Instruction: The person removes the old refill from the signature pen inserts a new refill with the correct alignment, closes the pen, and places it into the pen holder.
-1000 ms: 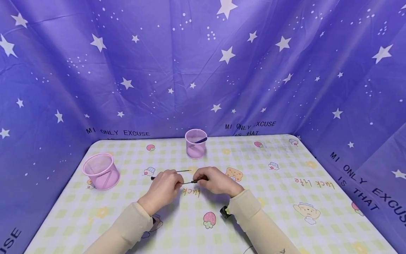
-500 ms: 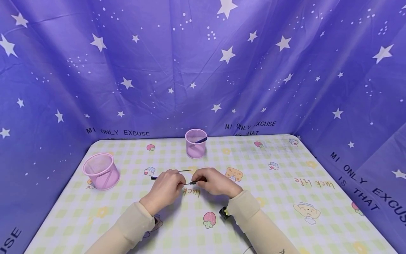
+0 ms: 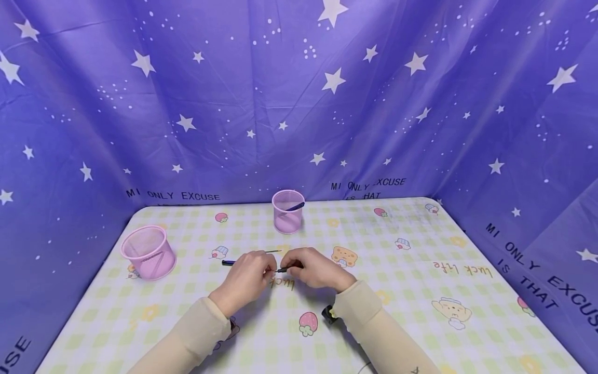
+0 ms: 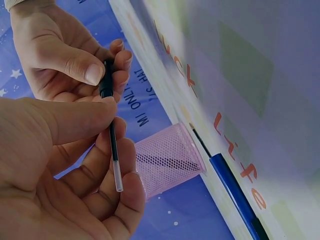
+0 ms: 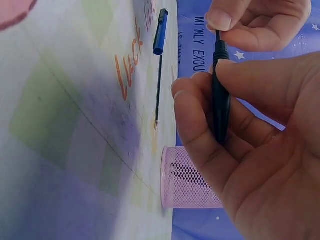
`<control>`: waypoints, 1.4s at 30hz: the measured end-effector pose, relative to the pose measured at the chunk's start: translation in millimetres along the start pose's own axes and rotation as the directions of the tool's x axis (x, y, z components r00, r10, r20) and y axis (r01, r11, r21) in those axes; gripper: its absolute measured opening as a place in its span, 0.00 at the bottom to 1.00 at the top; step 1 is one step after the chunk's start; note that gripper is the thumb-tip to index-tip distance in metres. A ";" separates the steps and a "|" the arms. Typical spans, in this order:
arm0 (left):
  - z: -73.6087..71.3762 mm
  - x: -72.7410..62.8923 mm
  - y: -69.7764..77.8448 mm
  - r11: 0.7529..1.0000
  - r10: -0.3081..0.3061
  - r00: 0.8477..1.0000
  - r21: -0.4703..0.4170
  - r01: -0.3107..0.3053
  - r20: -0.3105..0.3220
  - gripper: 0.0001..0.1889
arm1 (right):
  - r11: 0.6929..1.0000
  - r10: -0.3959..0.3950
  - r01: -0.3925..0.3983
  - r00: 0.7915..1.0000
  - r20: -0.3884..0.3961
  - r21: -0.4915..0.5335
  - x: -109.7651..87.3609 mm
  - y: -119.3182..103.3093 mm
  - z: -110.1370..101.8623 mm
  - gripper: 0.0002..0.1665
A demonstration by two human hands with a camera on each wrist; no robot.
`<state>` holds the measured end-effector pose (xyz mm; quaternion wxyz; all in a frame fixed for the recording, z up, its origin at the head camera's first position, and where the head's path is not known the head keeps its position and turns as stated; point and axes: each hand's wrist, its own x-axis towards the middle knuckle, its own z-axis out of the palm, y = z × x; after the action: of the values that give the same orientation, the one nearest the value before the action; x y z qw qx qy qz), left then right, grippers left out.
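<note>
Checking the left hand (image 3: pixel 247 274), we find its thumb and fingers clamped on a thin ink refill (image 4: pixel 114 142), dark along most of its length and clear at the free end. The right hand (image 3: pixel 315 267) has its thumb and fingers clamped on a black pen grip (image 5: pixel 221 102). We note both parts held in line over the counter (image 3: pixel 374 239), the refill meeting the ribbed end of the grip; how far it enters, we cannot tell.

Beyond the hands we record a blue pen barrel (image 4: pixel 235 192) and a second refill (image 5: pixel 158 92) lying on the counter. The second refill's tip points away from the barrel; whether the two touch, we cannot tell.

We observe a pink mesh cup (image 3: pixel 286 223) upright near the far edge, a blue pen (image 3: pixel 295 206) leaning inside. Another pink cup (image 3: pixel 156 266) stands at the left. A starry curtain (image 3: pixel 261 104) hangs behind the counter.
</note>
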<state>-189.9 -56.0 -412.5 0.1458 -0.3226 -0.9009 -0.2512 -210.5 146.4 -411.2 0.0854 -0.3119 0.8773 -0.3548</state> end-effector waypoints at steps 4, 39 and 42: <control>0.4 0.4 1.1 1.000 -0.010 1.000 -0.013 0.010 0.012 0.12 | 1.000 0.004 -0.004 1.000 0.005 -0.004 -0.2 -1.0 0.1 0.11; -9.8 -13.4 -10.4 0.995 -0.081 0.997 0.059 0.081 -0.005 0.07 | 1.000 0.022 -0.022 1.000 -0.005 0.018 -0.8 -2.1 -2.2 0.10; -9.1 -12.9 -9.9 0.996 -0.073 0.997 0.060 0.073 -0.009 0.07 | 0.999 0.024 -0.024 1.000 -0.004 0.025 -0.8 -2.3 -1.8 0.09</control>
<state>-185.8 -74.1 -414.0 0.1493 -0.2841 -0.9187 -0.2301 -209.4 146.6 -408.4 0.0916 -0.2993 0.8766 -0.3655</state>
